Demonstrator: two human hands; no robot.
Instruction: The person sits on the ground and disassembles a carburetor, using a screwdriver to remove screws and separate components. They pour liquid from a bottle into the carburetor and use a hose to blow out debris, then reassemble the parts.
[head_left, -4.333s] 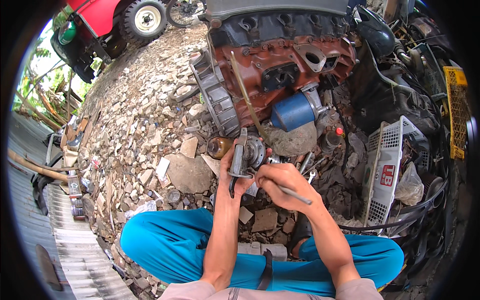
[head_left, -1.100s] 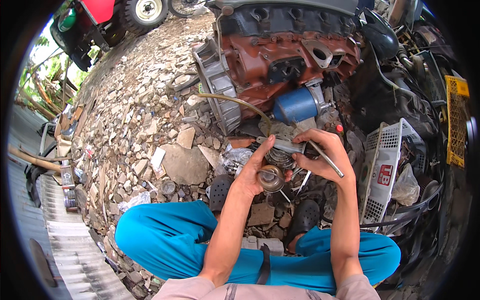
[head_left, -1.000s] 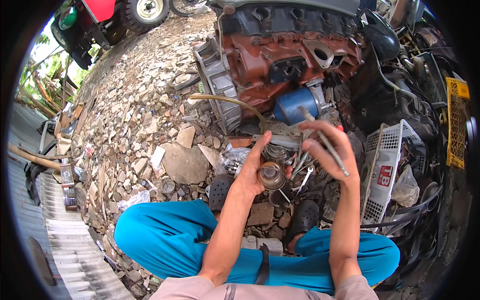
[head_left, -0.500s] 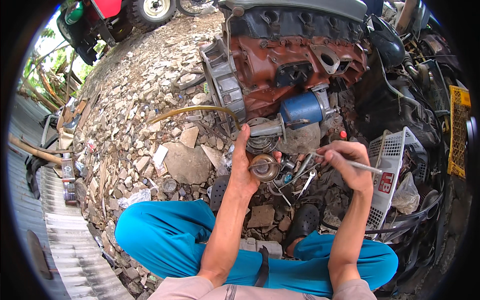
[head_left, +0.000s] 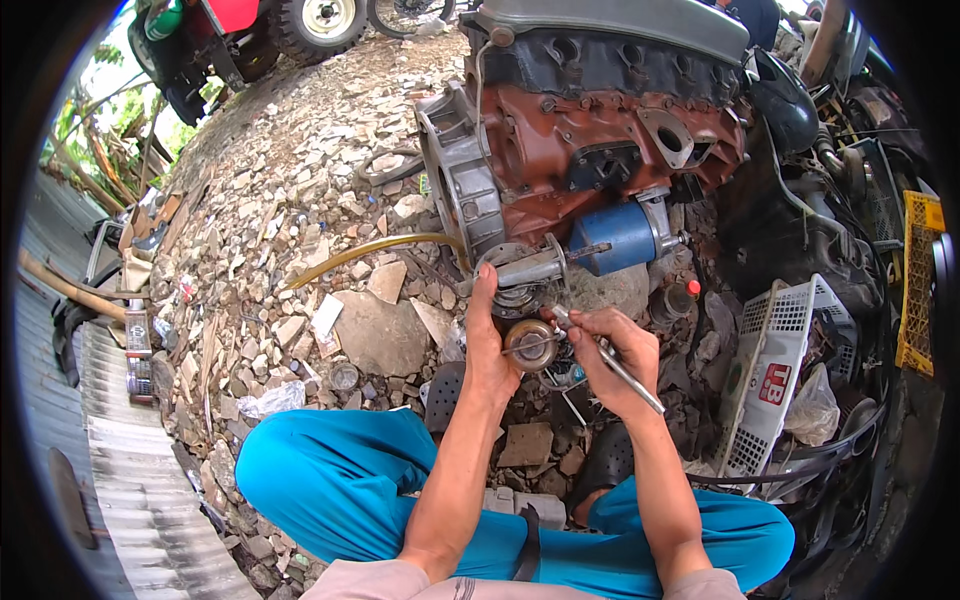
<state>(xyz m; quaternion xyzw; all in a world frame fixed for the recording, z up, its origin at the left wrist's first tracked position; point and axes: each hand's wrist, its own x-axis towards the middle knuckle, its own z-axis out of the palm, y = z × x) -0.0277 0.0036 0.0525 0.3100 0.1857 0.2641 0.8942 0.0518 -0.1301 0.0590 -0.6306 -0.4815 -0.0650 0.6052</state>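
Observation:
My left hand (head_left: 487, 350) is closed round a metal engine part (head_left: 532, 268), its thumb lying up along the side. The part has a grey tubular body with a flange, and a round brownish metal end (head_left: 530, 346) faces me. A thin rod crosses that round end. In my right hand (head_left: 622, 362) is a metal bar tool (head_left: 632, 382) with a short head at its upper end. That head is close beside the part; whether they touch I cannot tell. A yellowish hose (head_left: 375, 246) curves away on the left behind the part.
A large red-brown engine block (head_left: 540, 150) with a blue cylindrical filter (head_left: 610, 240) stands just ahead. Loose tools lie under my hands, partly hidden. A white plastic crate (head_left: 765, 375) leans at the right, near a red-capped jar (head_left: 675, 300). Broken stone (head_left: 380, 330) covers the ground.
My right hand has moved left and down, bringing the bar tool's head beside the part. My left hand keeps its grip. The whole view has shifted slightly.

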